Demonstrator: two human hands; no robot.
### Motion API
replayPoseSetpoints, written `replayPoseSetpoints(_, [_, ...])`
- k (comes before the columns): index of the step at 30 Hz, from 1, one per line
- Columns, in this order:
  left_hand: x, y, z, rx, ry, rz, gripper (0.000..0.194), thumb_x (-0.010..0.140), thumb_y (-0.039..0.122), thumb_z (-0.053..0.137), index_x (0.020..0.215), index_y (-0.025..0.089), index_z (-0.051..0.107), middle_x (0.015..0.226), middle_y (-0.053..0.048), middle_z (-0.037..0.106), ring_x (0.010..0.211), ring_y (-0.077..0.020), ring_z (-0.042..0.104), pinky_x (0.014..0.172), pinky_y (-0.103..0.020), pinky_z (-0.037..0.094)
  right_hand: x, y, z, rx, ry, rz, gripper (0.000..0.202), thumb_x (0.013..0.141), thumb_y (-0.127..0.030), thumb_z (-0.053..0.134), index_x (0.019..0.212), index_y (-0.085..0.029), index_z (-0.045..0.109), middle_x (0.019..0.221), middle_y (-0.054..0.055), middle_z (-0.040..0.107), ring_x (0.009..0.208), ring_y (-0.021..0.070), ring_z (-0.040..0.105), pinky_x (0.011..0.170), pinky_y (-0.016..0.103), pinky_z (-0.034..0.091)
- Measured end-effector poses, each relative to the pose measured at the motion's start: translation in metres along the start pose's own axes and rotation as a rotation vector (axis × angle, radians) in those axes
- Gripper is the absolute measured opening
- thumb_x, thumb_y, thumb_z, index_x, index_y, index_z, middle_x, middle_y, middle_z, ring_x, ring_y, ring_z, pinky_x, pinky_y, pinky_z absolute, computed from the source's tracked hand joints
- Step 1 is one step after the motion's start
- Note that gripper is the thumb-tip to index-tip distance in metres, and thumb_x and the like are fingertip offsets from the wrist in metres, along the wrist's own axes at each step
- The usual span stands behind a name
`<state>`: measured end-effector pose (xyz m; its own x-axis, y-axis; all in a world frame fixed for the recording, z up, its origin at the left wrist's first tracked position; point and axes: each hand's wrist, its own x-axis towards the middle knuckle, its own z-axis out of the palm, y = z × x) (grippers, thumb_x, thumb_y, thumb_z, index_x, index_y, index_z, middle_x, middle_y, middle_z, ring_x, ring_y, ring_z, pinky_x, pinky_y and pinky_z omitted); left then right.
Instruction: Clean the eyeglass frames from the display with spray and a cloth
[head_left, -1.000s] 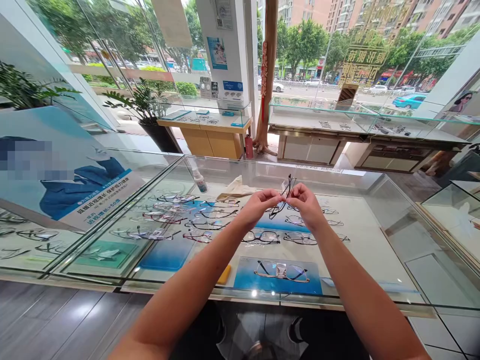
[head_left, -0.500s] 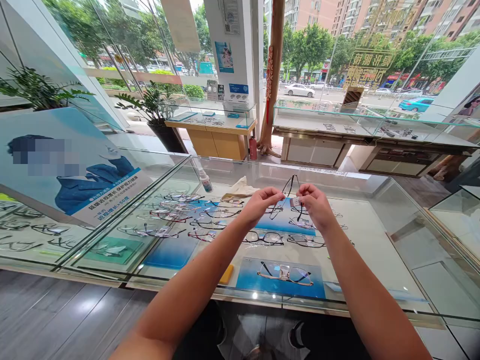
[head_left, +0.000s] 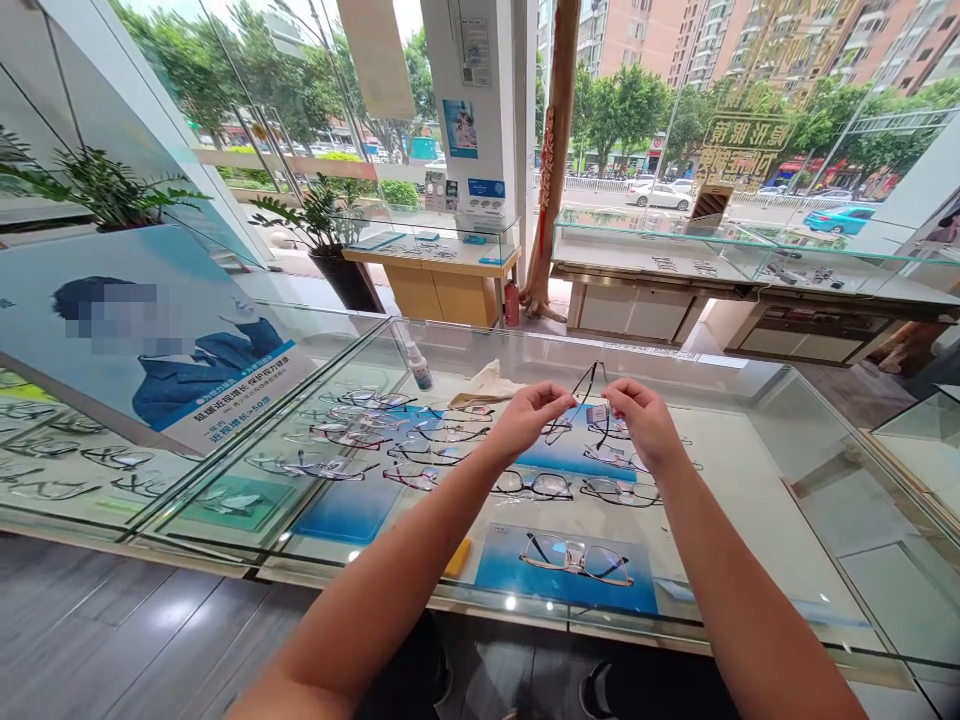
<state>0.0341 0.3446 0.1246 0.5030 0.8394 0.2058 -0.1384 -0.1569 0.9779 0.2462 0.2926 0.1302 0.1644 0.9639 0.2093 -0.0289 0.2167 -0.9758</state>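
A pair of dark-framed eyeglasses point(head_left: 589, 378) is held up over the glass display counter point(head_left: 720, 480). My left hand point(head_left: 534, 415) pinches one side of it between thumb and fingers. On the other side, my right hand point(head_left: 641, 418) grips it in the same way. A small pale tag point(head_left: 598, 413) hangs by the right fingertips. Beneath my hands, several eyeglasses lie in rows in the counter, among them a black-rimmed pair point(head_left: 534, 485). Closer to me, a thin-rimmed pair point(head_left: 576, 556) rests on a blue mat point(head_left: 495, 570).
A spray bottle point(head_left: 418, 368) and a crumpled beige cloth point(head_left: 487, 385) are on the counter's far side. An advertising board point(head_left: 225, 400) leans at the left. Farther off are a wooden-fronted showcase point(head_left: 442, 290), a fire extinguisher point(head_left: 511, 303) and a tree-trunk post point(head_left: 559, 150).
The view has shifted slightly, so the counter and boards appear a little lower and farther right. Both hands keep hold of the eyeglasses, and the pale tag shows more plainly.
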Motion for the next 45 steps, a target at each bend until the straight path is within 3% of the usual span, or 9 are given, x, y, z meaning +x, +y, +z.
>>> replayPoseSetpoints(5, [0.004,-0.006,-0.006,0.14,0.067,0.08,0.041,0.09,0.059,0.077,0.091,0.019,0.071,0.09,-0.005,0.071,0.085,-0.0184,0.059,0.082,-0.033,0.045,-0.003,0.002,-0.003,-0.219,0.075,-0.086,0.039,0.09,-0.063,0.077,0.092,-0.024,0.074,0.063,-0.003,0.057,0.059,0.0154,0.043,0.06,0.032,0.034])
replayPoseSetpoints(8, [0.004,-0.005,-0.007,0.264,0.099,0.136,0.036,0.095,0.055,0.071,0.09,0.02,0.07,0.093,-0.006,0.074,0.092,-0.0212,0.064,0.091,-0.036,0.048,-0.008,0.001,-0.002,-0.428,0.182,-0.151,0.044,0.099,-0.067,0.065,0.098,-0.024,0.074,0.056,-0.002,0.061,0.052,0.0176,0.049,0.059,0.034,0.039])
replayPoseSetpoints(11, [0.002,-0.002,-0.007,0.341,0.079,0.181,0.033,0.098,0.052,0.067,0.09,0.021,0.07,0.094,-0.006,0.075,0.096,-0.0228,0.067,0.097,-0.039,0.048,-0.012,0.0,-0.001,-0.653,0.308,-0.278,0.041,0.105,-0.062,0.058,0.1,-0.025,0.075,0.076,0.004,0.079,0.05,0.0169,0.051,0.063,0.036,0.042])
replayPoseSetpoints(14, [0.001,-0.001,-0.006,0.369,0.061,0.199,0.031,0.099,0.051,0.067,0.09,0.021,0.071,0.094,-0.006,0.075,0.095,-0.023,0.066,0.098,-0.039,0.048,-0.014,0.0,-0.001,-0.757,0.384,-0.367,0.039,0.108,-0.058,0.055,0.1,-0.026,0.075,0.091,0.007,0.085,0.049,0.0159,0.046,0.064,0.036,0.041])
replayPoseSetpoints(21, [0.004,-0.007,-0.006,0.177,0.163,0.15,0.038,0.092,0.057,0.076,0.091,0.02,0.072,0.094,-0.005,0.074,0.092,-0.0213,0.065,0.092,-0.035,0.05,-0.02,0.0,0.013,-0.591,0.397,-0.42,0.029,0.104,-0.052,0.064,0.116,-0.027,0.069,0.099,0.007,0.081,0.061,0.0182,0.054,0.068,0.036,0.044])
replayPoseSetpoints(27, [0.004,-0.017,0.0,0.014,0.162,0.088,0.043,0.086,0.061,0.084,0.093,0.019,0.076,0.096,-0.006,0.074,0.097,-0.0209,0.066,0.093,-0.035,0.053,-0.022,0.016,0.034,-0.366,0.092,-0.239,0.028,0.097,-0.054,0.072,0.105,-0.028,0.074,0.084,0.001,0.069,0.058,0.0157,0.047,0.06,0.034,0.04])
replayPoseSetpoints(30, [0.002,-0.021,0.005,-0.002,0.133,0.06,0.046,0.084,0.063,0.085,0.095,0.019,0.077,0.096,-0.006,0.074,0.095,-0.0211,0.067,0.092,-0.037,0.057,-0.018,0.025,0.036,-0.285,0.046,-0.168,0.03,0.096,-0.057,0.072,0.1,-0.027,0.075,0.079,0.0,0.066,0.059,0.0161,0.046,0.058,0.033,0.037])
replayPoseSetpoints(36, [0.002,-0.02,0.006,-0.058,0.137,0.012,0.053,0.081,0.068,0.087,0.096,0.019,0.074,0.105,-0.008,0.077,0.097,-0.0211,0.07,0.089,-0.038,0.062,-0.014,0.026,0.035,-0.173,0.099,-0.082,0.036,0.093,-0.059,0.072,0.084,-0.026,0.065,0.073,-0.001,0.064,0.059,0.0155,0.045,0.056,0.032,0.034])
replayPoseSetpoints(45, [0.003,-0.011,-0.004,-0.145,0.206,-0.018,0.054,0.08,0.066,0.088,0.097,0.02,0.065,0.123,-0.01,0.076,0.123,-0.0268,0.07,0.092,-0.04,0.064,-0.005,0.026,0.027,-0.039,0.218,0.082,0.026,0.087,-0.049,0.071,0.085,-0.024,0.065,0.077,0.003,0.076,0.051,0.0128,0.042,0.05,0.031,0.037])
